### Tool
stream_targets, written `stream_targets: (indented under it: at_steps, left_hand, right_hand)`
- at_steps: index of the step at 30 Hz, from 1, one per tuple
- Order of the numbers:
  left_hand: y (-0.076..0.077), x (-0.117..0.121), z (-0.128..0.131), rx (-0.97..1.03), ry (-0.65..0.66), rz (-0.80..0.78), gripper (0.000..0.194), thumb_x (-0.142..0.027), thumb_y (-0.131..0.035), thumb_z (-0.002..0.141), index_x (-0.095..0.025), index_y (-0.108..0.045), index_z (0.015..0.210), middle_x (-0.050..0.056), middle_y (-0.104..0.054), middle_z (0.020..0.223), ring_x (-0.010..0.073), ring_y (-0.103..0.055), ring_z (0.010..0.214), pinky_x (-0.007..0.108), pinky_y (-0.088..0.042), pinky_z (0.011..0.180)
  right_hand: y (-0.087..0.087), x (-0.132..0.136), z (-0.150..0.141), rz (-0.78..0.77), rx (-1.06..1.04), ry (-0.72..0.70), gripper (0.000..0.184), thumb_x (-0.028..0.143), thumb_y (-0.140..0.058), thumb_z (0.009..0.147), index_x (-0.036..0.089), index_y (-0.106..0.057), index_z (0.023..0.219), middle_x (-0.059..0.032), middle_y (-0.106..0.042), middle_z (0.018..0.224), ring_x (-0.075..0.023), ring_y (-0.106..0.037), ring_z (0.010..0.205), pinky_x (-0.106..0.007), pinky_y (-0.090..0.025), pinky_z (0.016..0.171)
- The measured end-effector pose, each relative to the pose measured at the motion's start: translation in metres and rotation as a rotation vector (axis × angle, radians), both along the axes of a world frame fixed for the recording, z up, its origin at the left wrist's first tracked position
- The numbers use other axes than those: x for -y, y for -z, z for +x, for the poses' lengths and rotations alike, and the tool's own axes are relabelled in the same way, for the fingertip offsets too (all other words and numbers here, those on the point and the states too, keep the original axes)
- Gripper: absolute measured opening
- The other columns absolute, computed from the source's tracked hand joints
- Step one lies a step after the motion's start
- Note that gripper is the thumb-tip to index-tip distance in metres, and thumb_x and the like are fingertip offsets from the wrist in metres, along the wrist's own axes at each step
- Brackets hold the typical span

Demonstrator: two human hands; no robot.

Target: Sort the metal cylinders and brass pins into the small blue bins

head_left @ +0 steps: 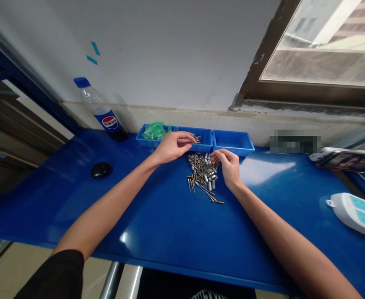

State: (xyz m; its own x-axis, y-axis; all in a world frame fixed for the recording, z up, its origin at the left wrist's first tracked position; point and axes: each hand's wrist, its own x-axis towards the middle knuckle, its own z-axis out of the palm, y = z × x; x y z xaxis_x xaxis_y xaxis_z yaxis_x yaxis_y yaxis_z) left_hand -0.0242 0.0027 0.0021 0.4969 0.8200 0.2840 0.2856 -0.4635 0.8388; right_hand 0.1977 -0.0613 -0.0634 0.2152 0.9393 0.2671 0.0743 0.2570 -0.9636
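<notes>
On the blue table lies a pile of thin brass-and-steel pins (198,169) mixed with short silver cylinders (210,185). Behind it stands the middle blue bin (203,146), holding a few silver pieces (198,138). My left hand (171,147) reaches to the front left of that bin, its fingers stretched out and the thumb apart, with nothing visible between them. At the right edge of the pile, my right hand (228,165) has its fingers curled in a pinch. Whatever the fingertips hold there is too small and hidden to make out.
The left blue bin (147,143) contains a green plastic bag (155,131); the right blue bin (234,149) adjoins the middle one. A cola bottle (108,118) and black mouse (100,170) stand at left. A phone (350,161) and white power strip (358,214) are at right.
</notes>
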Motion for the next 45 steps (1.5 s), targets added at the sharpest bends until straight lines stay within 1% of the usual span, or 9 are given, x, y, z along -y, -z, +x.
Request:
stream_targets:
  at_steps: [6, 10, 13, 19, 26, 30, 34, 38, 45]
  left_hand:
    - [0.003, 0.002, -0.003, -0.369, 0.107, 0.217, 0.020, -0.015, -0.064, 0.090, -0.015, -0.079, 0.103, 0.008, -0.081, 0.102, 0.0190, -0.075, 0.091, 0.033, -0.058, 0.089]
    - [0.013, 0.000, -0.004, -0.568, 0.244, 0.280, 0.031, -0.011, -0.066, 0.087, -0.016, -0.079, 0.115, 0.011, -0.080, 0.113, 0.0239, -0.075, 0.103, 0.036, -0.056, 0.093]
    - [0.017, -0.001, -0.004, -0.614, 0.237, 0.298, 0.033, -0.010, -0.069, 0.085, -0.015, -0.078, 0.116, 0.012, -0.079, 0.114, 0.0235, -0.074, 0.103, 0.034, -0.055, 0.092]
    - [0.014, -0.002, -0.004, -0.637, 0.191, 0.291, 0.019, -0.010, -0.070, 0.085, -0.017, -0.079, 0.100, 0.008, -0.080, 0.098, 0.0207, -0.074, 0.090, 0.030, -0.052, 0.080]
    - [0.016, -0.003, -0.005, -0.667, 0.222, 0.372, 0.018, -0.010, -0.062, 0.089, -0.014, -0.074, 0.102, 0.010, -0.076, 0.098, 0.0202, -0.070, 0.090, 0.030, -0.049, 0.079]
    - [0.011, -0.003, -0.005, -0.578, 0.226, 0.336, 0.019, -0.007, -0.060, 0.086, -0.013, -0.070, 0.101, 0.008, -0.074, 0.094, 0.0175, -0.067, 0.084, 0.029, -0.049, 0.078]
    - [0.006, 0.002, -0.001, -0.416, 0.206, 0.256, 0.015, -0.007, -0.062, 0.082, -0.014, -0.068, 0.094, 0.005, -0.072, 0.089, 0.0149, -0.065, 0.078, 0.027, -0.049, 0.075]
    - [0.006, 0.009, 0.007, -0.332, 0.171, 0.266, 0.009, -0.009, -0.062, 0.084, -0.015, -0.065, 0.090, 0.003, -0.070, 0.086, 0.0138, -0.063, 0.076, 0.026, -0.049, 0.074]
    - [0.004, 0.016, 0.013, -0.338, 0.174, 0.285, 0.010, -0.010, -0.062, 0.087, -0.016, -0.061, 0.094, 0.003, -0.068, 0.088, 0.0138, -0.062, 0.078, 0.027, -0.048, 0.074]
  right_hand:
    - [0.000, 0.000, 0.000, -0.006, 0.022, 0.013, 0.024, 0.037, -0.065, 0.088, 0.022, -0.072, 0.071, -0.0012, -0.069, 0.066, -0.0176, -0.062, 0.063, -0.031, -0.050, 0.064]
    - [0.000, 0.000, 0.000, -0.009, 0.027, 0.037, 0.024, 0.037, -0.065, 0.088, 0.022, -0.072, 0.072, -0.0011, -0.068, 0.066, -0.0177, -0.062, 0.063, -0.031, -0.050, 0.064]
    - [0.000, 0.000, -0.001, -0.005, 0.019, 0.039, 0.023, 0.036, -0.065, 0.088, 0.021, -0.073, 0.072, -0.0010, -0.068, 0.066, -0.0173, -0.061, 0.063, -0.030, -0.050, 0.064]
    - [0.000, 0.000, -0.001, -0.002, 0.009, 0.028, 0.024, 0.036, -0.065, 0.088, 0.021, -0.072, 0.071, -0.0008, -0.068, 0.065, -0.0171, -0.062, 0.063, -0.030, -0.050, 0.064]
    - [0.001, -0.001, 0.000, -0.003, 0.006, 0.021, 0.023, 0.036, -0.065, 0.088, 0.022, -0.072, 0.071, -0.0008, -0.068, 0.066, -0.0171, -0.061, 0.063, -0.030, -0.049, 0.063]
    - [0.000, 0.000, -0.001, -0.005, 0.009, 0.016, 0.024, 0.037, -0.066, 0.089, 0.022, -0.071, 0.071, -0.0008, -0.069, 0.066, -0.0171, -0.061, 0.063, -0.031, -0.050, 0.064]
    - [-0.003, 0.003, -0.003, 0.008, 0.017, -0.026, 0.018, 0.040, -0.070, 0.089, 0.023, -0.075, 0.089, 0.0002, -0.071, 0.071, -0.0168, -0.064, 0.065, -0.031, -0.051, 0.066]
    - [-0.004, 0.006, -0.005, 0.023, 0.085, -0.134, 0.026, 0.043, -0.074, 0.089, 0.024, -0.077, 0.106, -0.0020, -0.078, 0.084, -0.0184, -0.070, 0.075, -0.032, -0.055, 0.073]
    - [0.002, 0.004, -0.007, 0.009, 0.057, -0.201, 0.027, 0.046, -0.084, 0.079, 0.022, -0.081, 0.091, -0.0046, -0.081, 0.088, -0.0195, -0.074, 0.076, -0.033, -0.059, 0.072]
